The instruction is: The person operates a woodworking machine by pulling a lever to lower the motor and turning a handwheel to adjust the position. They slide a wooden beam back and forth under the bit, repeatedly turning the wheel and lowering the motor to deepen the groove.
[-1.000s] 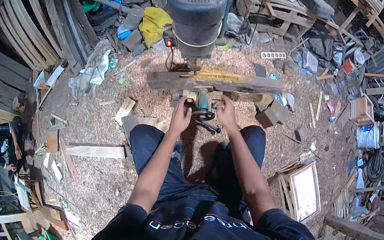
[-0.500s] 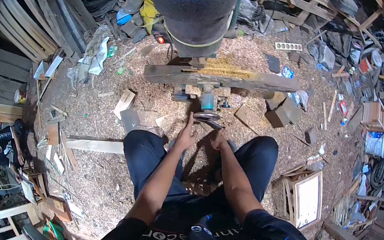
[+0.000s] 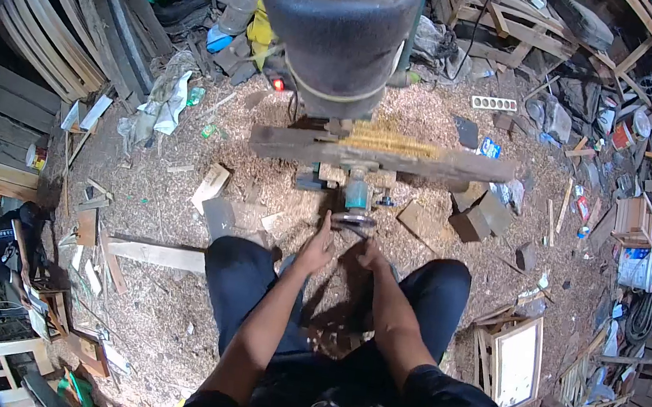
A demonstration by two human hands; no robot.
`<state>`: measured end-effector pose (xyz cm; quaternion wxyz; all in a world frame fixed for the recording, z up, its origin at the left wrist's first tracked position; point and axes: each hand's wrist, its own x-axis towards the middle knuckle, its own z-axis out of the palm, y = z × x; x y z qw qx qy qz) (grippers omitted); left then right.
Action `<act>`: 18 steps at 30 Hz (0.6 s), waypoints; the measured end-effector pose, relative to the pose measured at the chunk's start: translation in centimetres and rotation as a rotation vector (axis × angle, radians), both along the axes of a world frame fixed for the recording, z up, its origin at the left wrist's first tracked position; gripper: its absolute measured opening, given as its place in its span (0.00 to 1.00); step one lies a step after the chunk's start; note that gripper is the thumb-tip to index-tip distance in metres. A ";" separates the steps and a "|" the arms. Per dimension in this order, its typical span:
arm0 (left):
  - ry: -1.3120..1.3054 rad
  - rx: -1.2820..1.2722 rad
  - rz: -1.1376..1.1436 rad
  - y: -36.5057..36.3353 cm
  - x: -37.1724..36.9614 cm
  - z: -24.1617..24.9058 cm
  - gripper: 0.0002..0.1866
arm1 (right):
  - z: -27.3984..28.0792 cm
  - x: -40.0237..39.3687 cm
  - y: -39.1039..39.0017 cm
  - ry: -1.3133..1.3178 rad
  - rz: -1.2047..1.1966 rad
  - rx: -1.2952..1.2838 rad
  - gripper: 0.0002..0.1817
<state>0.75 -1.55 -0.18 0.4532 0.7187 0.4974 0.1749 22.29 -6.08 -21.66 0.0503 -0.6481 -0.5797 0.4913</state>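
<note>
A machine with a dark motor housing (image 3: 338,30) stands ahead of me. Below its head a long wooden beam (image 3: 456,165) lies crosswise, with yellow sawdust along its top. The green machine part (image 3: 356,194) on the near side of the beam carries a round metal handwheel (image 3: 354,220). My left hand (image 3: 317,252) is at the wheel's left rim, fingers stretched forward and thumb apart, seemingly touching it. My right hand (image 3: 372,257) is closed around the dark handle (image 3: 356,231) on the wheel's right side; its fingertips are partly hidden.
Wood chips cover the ground. Wooden blocks (image 3: 471,224) and a flat board (image 3: 423,221) lie right of the machine, a plank (image 3: 156,255) to the left. A framed white panel (image 3: 516,363) stands at right. Another person (image 3: 3,250) is at far left.
The view has shifted slightly, so the machine and beam appear a little lower and to the right. The handle's angle at the wheel has changed a little, the right hand moving with it.
</note>
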 end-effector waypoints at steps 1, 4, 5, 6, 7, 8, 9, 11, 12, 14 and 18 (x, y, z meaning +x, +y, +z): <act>0.040 -0.011 0.012 -0.2 -0.1 -0.5 0.45 | 4.6 -0.5 -0.1 -0.047 -0.138 0.023 0.31; 0.069 -0.100 0.130 0.8 1.7 5.2 0.35 | 11.2 -0.6 2.3 -0.078 -0.403 0.158 0.26; -0.043 0.022 0.215 1.3 2.2 5.4 0.30 | 10.2 -0.2 3.3 -0.264 -0.477 0.312 0.26; -0.152 0.138 0.298 1.3 2.5 5.4 0.26 | 18.7 -0.8 3.5 -0.159 -0.738 0.343 0.23; -0.180 0.472 0.425 1.6 2.9 6.5 0.20 | 20.6 -0.5 4.4 -0.113 -0.874 0.582 0.21; -0.285 0.484 0.501 2.3 3.0 9.9 0.16 | 24.4 0.1 5.5 -0.036 -0.894 0.705 0.20; -0.374 0.532 0.510 3.0 2.8 14.4 0.13 | 28.7 0.9 7.0 0.093 -0.866 0.909 0.22; -0.502 0.750 0.558 5.4 3.2 22.4 0.12 | 39.0 2.1 9.9 0.199 -0.833 0.996 0.22; -0.483 0.858 0.607 6.4 3.4 26.5 0.12 | 43.6 2.0 11.9 0.292 -0.838 1.254 0.16; -0.641 1.041 0.545 9.6 4.1 32.5 0.15 | 51.9 3.0 15.7 0.466 -0.753 1.288 0.18; -0.447 1.407 0.360 13.7 6.6 41.4 0.16 | 65.0 3.4 22.8 0.459 -0.714 1.521 0.20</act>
